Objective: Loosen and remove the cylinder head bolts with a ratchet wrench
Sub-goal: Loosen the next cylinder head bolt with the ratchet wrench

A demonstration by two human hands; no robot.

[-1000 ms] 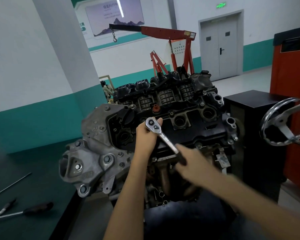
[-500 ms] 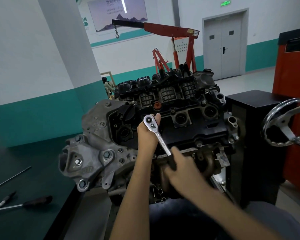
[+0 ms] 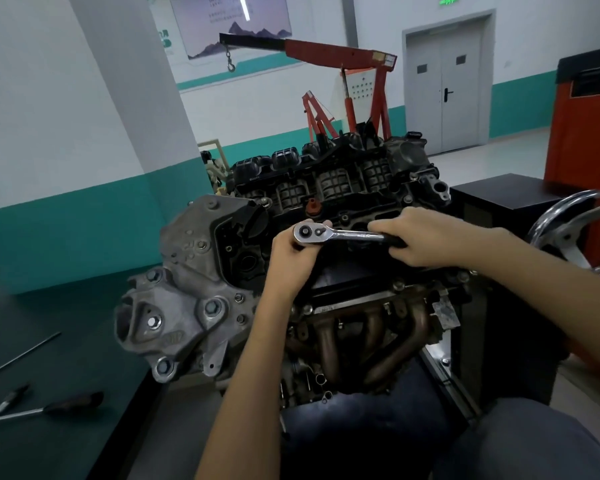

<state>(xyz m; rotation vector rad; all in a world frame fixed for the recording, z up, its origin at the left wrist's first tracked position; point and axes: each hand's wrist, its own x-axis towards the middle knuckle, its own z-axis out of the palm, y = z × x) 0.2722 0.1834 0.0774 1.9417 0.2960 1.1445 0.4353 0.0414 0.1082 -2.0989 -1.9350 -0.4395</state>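
L hand [image 3: 293,252] curled round ratchet wrench [image 3: 340,233] head, R hand [image 3: 421,237] wrapped round handle, over engine [image 3: 194,278].

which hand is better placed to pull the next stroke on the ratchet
Right, probably. The right hand grips the handle end of the ratchet wrench, where leverage is greatest. The left hand is curled round the wrench's head, steadying it on the engine.

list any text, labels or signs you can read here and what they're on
None can be read.
Green sign above the door: glowing, blurred.
Wall poster: lines of print, too small.
Engine bracket: raised mark, unclear.
Intake manifold: white print, too small.
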